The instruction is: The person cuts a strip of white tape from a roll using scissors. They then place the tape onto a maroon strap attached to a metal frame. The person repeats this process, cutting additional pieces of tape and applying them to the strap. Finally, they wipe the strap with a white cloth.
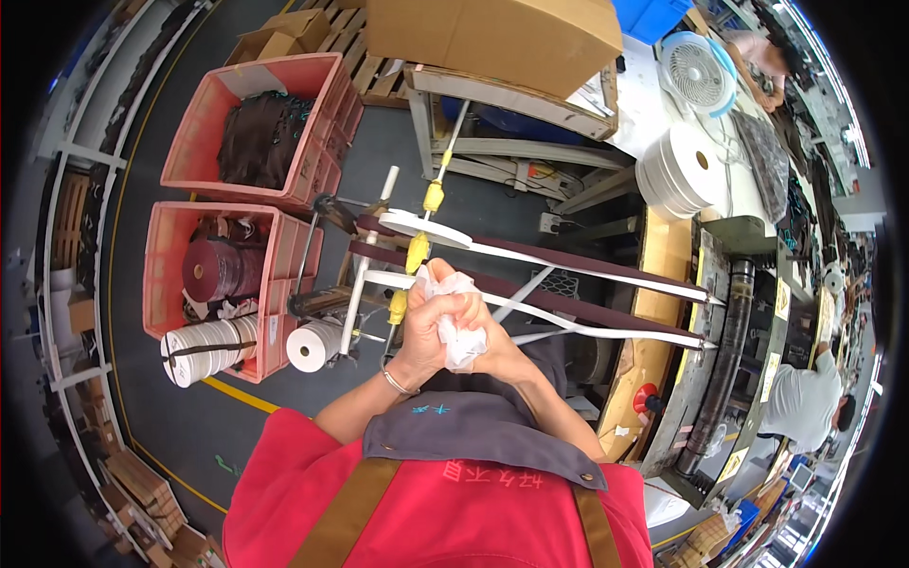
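In front of my chest, both hands press together around a crumpled wad of thin, translucent white plastic film [461,342]. My left hand [427,330], with a bangle [395,384] on its wrist, grips it from the left. My right hand [491,346] closes on it from the right, and the fingers overlap. Film sticks out above and below the fingers. Just beyond the hands is a rod with yellow clamps [417,253] and a white tape roll [425,227]. White tape [596,275] and dark maroon webbing [554,252] stretch right to a machine with a dark roller [731,334].
Two pink crates [234,207] at left hold dark straps and maroon rolls [220,273]. White rolls [312,346] lie beside them. A cardboard box [490,39] tops a bench ahead. A fan [699,74] and large white rolls [678,172] stand at upper right. Two people work further right.
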The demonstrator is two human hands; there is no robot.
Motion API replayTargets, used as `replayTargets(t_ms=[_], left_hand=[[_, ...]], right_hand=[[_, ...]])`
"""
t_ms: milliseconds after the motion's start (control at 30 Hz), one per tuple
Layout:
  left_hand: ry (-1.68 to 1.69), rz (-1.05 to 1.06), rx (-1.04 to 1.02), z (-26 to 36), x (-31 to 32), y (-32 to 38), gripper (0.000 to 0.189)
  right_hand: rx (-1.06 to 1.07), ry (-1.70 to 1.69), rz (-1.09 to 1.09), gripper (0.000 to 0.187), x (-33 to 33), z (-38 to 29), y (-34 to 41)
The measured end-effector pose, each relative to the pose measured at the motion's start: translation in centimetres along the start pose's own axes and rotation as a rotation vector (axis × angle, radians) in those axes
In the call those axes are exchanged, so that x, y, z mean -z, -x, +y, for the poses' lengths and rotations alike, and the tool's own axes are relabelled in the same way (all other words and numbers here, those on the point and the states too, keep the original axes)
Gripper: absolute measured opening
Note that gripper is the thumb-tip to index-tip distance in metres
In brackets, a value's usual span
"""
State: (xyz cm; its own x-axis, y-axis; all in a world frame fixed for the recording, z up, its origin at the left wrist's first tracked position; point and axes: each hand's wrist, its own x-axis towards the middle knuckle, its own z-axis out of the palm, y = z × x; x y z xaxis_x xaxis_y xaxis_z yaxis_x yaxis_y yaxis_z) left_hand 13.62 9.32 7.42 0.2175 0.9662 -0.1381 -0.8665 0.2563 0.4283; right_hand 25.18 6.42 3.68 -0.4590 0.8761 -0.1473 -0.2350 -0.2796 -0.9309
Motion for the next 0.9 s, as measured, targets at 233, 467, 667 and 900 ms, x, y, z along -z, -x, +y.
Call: replayTargets(t_ms=[233, 467, 667, 900], left_hand=[[-0.337, 0.228, -0.160, 2.9, 2.4, -2.0, 0.009], [-1.202, -0.466, 0.362, 0.7, 5.5, 0.7, 0.028], [-0.139, 0.131, 0.300, 3.5, 7.4, 0.8, 0.038], [-0.087, 0.033, -0.141, 4.7, 1.8, -2.6, 0.046]], right_hand=[[-0.412, -0.057, 0.002, 0.012, 0.3, -2.3, 0.7], [-0.164, 0.688, 0.053, 0.017, 1.7, -5.8, -0.6], [-0.065, 0.660, 0.170, 0.019, 2.3, -5.4, 0.4], [0.214, 1.163, 0.213, 0.014, 1.6, -3.0, 0.9]])
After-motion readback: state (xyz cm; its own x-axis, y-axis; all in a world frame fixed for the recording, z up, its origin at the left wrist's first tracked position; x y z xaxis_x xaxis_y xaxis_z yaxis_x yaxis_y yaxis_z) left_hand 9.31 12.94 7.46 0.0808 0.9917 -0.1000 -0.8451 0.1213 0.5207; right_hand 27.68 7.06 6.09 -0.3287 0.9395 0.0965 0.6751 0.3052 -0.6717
